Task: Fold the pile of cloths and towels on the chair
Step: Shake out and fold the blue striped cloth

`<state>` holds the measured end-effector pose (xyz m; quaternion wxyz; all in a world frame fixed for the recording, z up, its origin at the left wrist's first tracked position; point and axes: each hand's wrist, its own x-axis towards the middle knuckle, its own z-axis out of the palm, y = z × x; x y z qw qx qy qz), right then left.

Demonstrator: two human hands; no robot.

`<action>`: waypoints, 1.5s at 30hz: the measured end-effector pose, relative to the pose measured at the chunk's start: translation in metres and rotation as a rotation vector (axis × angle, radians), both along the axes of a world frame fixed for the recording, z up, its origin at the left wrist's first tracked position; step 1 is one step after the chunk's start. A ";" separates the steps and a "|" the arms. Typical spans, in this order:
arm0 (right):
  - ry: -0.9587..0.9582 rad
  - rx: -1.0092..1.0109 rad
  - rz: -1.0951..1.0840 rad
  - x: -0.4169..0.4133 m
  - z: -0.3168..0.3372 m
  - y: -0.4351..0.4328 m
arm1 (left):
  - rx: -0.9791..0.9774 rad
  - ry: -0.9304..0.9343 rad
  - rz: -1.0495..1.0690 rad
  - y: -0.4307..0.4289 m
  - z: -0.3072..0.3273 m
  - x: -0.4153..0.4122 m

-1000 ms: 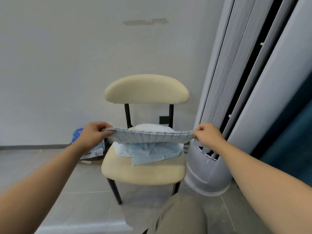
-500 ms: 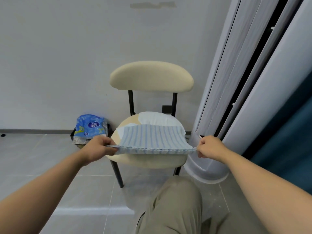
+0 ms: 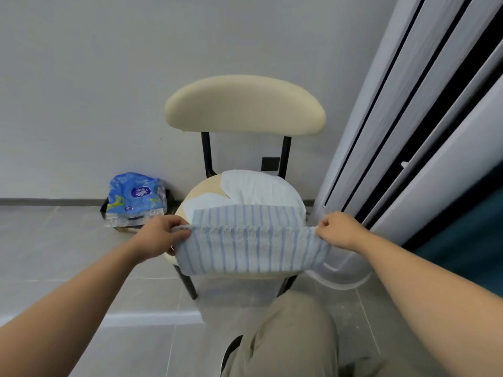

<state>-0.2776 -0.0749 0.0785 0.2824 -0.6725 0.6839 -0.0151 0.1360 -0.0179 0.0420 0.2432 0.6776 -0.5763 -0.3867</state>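
Note:
A cream chair [image 3: 245, 107] with black legs stands against the wall. I hold a blue-and-white striped towel [image 3: 250, 251] stretched over the seat's front. My left hand [image 3: 163, 235] pinches its left end and my right hand [image 3: 337, 229] pinches its right end. The towel is doubled over my grip line: one layer hangs toward me over the seat edge, the other lies back on the seat. Behind it a pale blue and white cloth [image 3: 255, 187] lies on the seat, partly covered by the towel.
A blue plastic package [image 3: 134, 200] sits on a dark object on the floor left of the chair. A tall white appliance [image 3: 394, 148] with a round base stands close on the right. My knee [image 3: 288, 333] in khaki trousers is below the seat.
My view has tilted down and come closer. My hands have lowered the striped towel toward the seat front, and one layer now hangs toward me.

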 end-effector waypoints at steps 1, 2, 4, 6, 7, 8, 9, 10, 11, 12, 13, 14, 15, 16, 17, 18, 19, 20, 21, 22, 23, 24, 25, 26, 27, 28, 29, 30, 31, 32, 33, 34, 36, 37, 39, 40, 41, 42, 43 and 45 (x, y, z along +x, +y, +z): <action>0.014 -0.010 -0.003 0.004 -0.003 -0.010 | -0.004 -0.003 0.013 -0.010 -0.006 0.001; 0.018 -0.021 -0.009 0.008 -0.007 -0.022 | -0.008 -0.006 0.025 -0.019 -0.010 0.003; 0.020 -0.042 -0.031 0.017 -0.013 -0.044 | -0.018 -0.026 0.040 -0.039 -0.019 0.005; 0.030 -0.051 -0.055 0.025 -0.019 -0.068 | -0.025 -0.060 0.055 -0.055 -0.026 0.006; 0.037 -0.045 -0.060 0.028 -0.023 -0.078 | -0.024 -0.071 0.060 -0.063 -0.030 0.007; 0.043 -0.037 -0.062 0.030 -0.027 -0.088 | -0.019 -0.080 0.064 -0.071 -0.034 0.008; 0.047 -0.027 -0.065 0.033 -0.033 -0.097 | -0.010 -0.088 0.066 -0.079 -0.039 0.010; 0.054 -0.019 -0.067 0.035 -0.039 -0.105 | 0.007 -0.097 0.068 -0.086 -0.044 0.011; 0.060 -0.010 -0.069 0.036 -0.045 -0.112 | 0.025 -0.106 0.073 -0.092 -0.050 0.013; 0.067 0.002 -0.068 0.037 -0.052 -0.119 | 0.042 -0.114 0.086 -0.098 -0.055 0.013; 0.074 0.014 -0.064 0.038 -0.059 -0.125 | 0.054 -0.114 0.103 -0.102 -0.060 0.014; 0.085 0.023 -0.052 0.038 -0.065 -0.130 | 0.059 -0.118 0.112 -0.107 -0.066 0.015; 0.096 0.028 -0.037 0.038 -0.072 -0.134 | 0.056 -0.126 0.113 -0.111 -0.072 0.016; 0.106 0.034 -0.022 0.038 -0.077 -0.137 | 0.055 -0.138 0.108 -0.114 -0.076 0.016; 0.108 0.043 -0.009 0.039 -0.083 -0.139 | 0.057 -0.153 0.099 -0.117 -0.079 0.017; 0.103 0.054 0.004 0.039 -0.087 -0.140 | 0.063 -0.169 0.090 -0.120 -0.081 0.017; 0.092 0.065 0.010 0.040 -0.091 -0.141 | 0.067 -0.188 0.083 -0.122 -0.083 0.017; 0.074 0.071 0.007 0.040 -0.094 -0.142 | 0.067 -0.213 0.079 -0.124 -0.083 0.017; 0.039 0.071 -0.009 0.040 -0.097 -0.142 | 0.062 -0.251 0.065 -0.125 -0.082 0.016; -0.010 0.064 -0.034 0.040 -0.100 -0.142 | 0.051 -0.286 0.043 -0.126 -0.080 0.016; -0.066 0.054 -0.063 0.040 -0.101 -0.143 | 0.036 -0.304 0.013 -0.128 -0.080 0.017; -0.117 0.053 -0.084 0.040 -0.101 -0.143 | 0.024 -0.309 -0.022 -0.130 -0.081 0.018; -0.147 0.065 -0.092 0.040 -0.101 -0.144 | 0.022 -0.310 -0.057 -0.132 -0.081 0.019; -0.151 0.081 -0.086 0.041 -0.100 -0.145 | 0.032 -0.311 -0.093 -0.133 -0.080 0.020; -0.139 0.094 -0.072 0.042 -0.099 -0.146 | 0.051 -0.310 -0.120 -0.135 -0.079 0.019; -0.118 0.102 -0.059 0.043 -0.098 -0.146 | 0.072 -0.308 -0.142 -0.136 -0.077 0.018; -0.105 0.101 -0.063 0.043 -0.099 -0.147 | 0.080 -0.310 -0.160 -0.138 -0.076 0.016; -0.113 0.096 -0.082 0.043 -0.099 -0.148 | 0.076 -0.306 -0.167 -0.139 -0.073 0.013; -0.145 0.094 -0.119 0.042 -0.100 -0.148 | 0.077 -0.285 -0.151 -0.139 -0.071 0.010; -0.193 0.098 -0.167 0.041 -0.102 -0.148 | 0.087 -0.237 -0.118 -0.139 -0.068 0.009; -0.251 0.105 -0.223 0.039 -0.102 -0.148 | 0.110 -0.162 -0.070 -0.139 -0.068 0.009; -0.310 0.106 -0.276 0.038 -0.101 -0.147 | 0.126 -0.068 -0.017 -0.139 -0.066 0.010; -0.419 0.090 -0.367 0.035 -0.097 -0.143 | 0.132 0.096 0.075 -0.134 -0.058 0.010; -0.487 0.088 -0.407 0.034 -0.096 -0.139 | 0.134 0.167 0.118 -0.131 -0.055 0.009; -0.651 0.138 -0.476 0.030 -0.093 -0.128 | 0.119 0.300 0.193 -0.124 -0.052 0.005; -0.714 0.173 -0.496 0.028 -0.093 -0.122 | 0.118 0.341 0.221 -0.118 -0.050 0.002; -0.748 0.198 -0.500 0.026 -0.093 -0.115 | 0.123 0.371 0.240 -0.113 -0.049 0.000; -0.763 0.208 -0.499 0.025 -0.093 -0.108 | 0.124 0.389 0.253 -0.107 -0.049 -0.002; -0.776 0.205 -0.499 0.025 -0.093 -0.101 | 0.121 0.396 0.271 -0.102 -0.051 -0.003; -0.823 0.159 -0.492 0.026 -0.089 -0.090 | 0.091 0.361 0.309 -0.092 -0.047 -0.007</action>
